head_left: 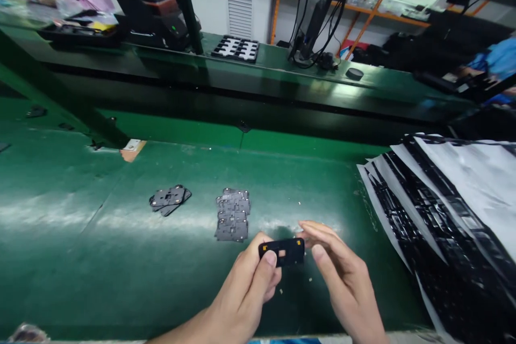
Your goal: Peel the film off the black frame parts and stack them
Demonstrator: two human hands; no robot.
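A small black plate [291,252] with a square hole and two yellow spots is pinched at its left end by my left hand [252,274], thumb on top. At the plate's right end is my right hand [344,274], its thumb and fingers apart with nothing between them. Beyond my left hand lies a group of overlapping dark grey plates [233,216] on the green table. Farther left, a few similar plates [169,199] are piled crosswise.
Layered black parts with white sheets [475,209] cover the right side of the green table [121,263]. A green post [60,86] rises at the left. On the raised shelf sit a tray with white pieces [236,48] and a round black object [354,73]. People are partly visible at both upper sides.
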